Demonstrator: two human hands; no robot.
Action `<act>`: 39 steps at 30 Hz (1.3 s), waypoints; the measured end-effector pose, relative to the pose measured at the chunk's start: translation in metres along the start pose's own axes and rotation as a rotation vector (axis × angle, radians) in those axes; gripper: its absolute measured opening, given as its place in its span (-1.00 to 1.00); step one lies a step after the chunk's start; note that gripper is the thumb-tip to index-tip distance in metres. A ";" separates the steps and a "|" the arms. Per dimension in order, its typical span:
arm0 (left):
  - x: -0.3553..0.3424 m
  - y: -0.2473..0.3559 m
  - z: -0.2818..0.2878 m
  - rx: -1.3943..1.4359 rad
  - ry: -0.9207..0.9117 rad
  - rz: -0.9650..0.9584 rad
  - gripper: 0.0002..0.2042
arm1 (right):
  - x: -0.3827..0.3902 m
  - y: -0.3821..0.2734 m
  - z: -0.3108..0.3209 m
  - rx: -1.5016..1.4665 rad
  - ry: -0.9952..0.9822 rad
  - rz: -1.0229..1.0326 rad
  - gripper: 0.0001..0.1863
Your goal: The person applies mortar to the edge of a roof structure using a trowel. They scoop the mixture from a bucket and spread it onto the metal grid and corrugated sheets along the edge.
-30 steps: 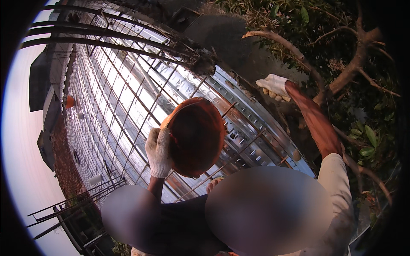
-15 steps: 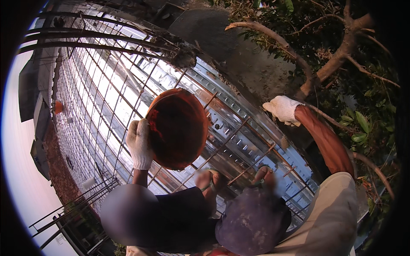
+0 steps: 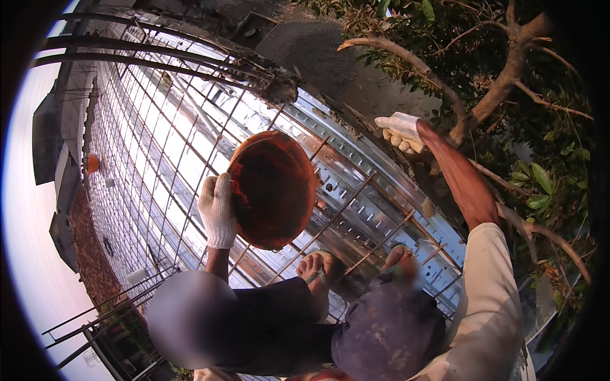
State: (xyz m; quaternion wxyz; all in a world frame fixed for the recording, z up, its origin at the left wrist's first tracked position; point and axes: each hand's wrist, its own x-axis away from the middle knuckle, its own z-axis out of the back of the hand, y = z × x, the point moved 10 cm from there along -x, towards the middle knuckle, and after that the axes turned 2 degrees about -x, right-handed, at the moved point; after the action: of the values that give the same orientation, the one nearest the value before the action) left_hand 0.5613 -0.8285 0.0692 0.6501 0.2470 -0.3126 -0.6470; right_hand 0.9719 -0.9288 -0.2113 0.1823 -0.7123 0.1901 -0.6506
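Note:
An orange bucket, dark and dirty inside, stands in the middle with its mouth facing up at me. My left hand, in a white knitted glove, is closed on its left rim, thumb side hidden. To the upper right my right hand is raised at the far edge of the rebar mesh, apart from the bucket. That hand wears the same kind of glove; one finger points left while the others curl in, and nothing shows in them.
Steel rebar mesh lies over shiny metal decking. Thick dark bars cross the far left. Tree branches hang at the right, near my right arm. Two feet in sandals rest on the decking. A grey gravel heap lies beyond.
My right hand has moved left and up, and one of its fingers now stretches out. The left hand keeps its hold on the bucket, which sits slightly further right in view.

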 end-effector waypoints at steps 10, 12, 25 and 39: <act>-0.005 -0.010 0.005 -0.085 0.008 0.004 -0.60 | 0.016 -0.006 -0.021 0.341 0.026 -0.044 -0.45; -0.004 -0.009 0.005 -0.091 0.028 0.001 -0.59 | 0.015 -0.004 -0.014 0.268 0.039 0.012 -0.44; -0.008 -0.002 0.001 -0.108 -0.033 -0.016 -0.57 | 0.181 -0.036 -0.106 0.546 0.316 0.808 -0.72; 0.012 -0.015 0.014 -0.111 -0.163 -0.104 -0.60 | 0.103 -0.088 -0.283 1.243 0.203 1.091 -0.86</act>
State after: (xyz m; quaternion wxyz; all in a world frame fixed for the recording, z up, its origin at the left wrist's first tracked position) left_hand 0.5406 -0.8403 0.0695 0.6007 0.1732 -0.3148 -0.7142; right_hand 0.7013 -0.9089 -0.0538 0.8140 -0.2277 0.1302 -0.5183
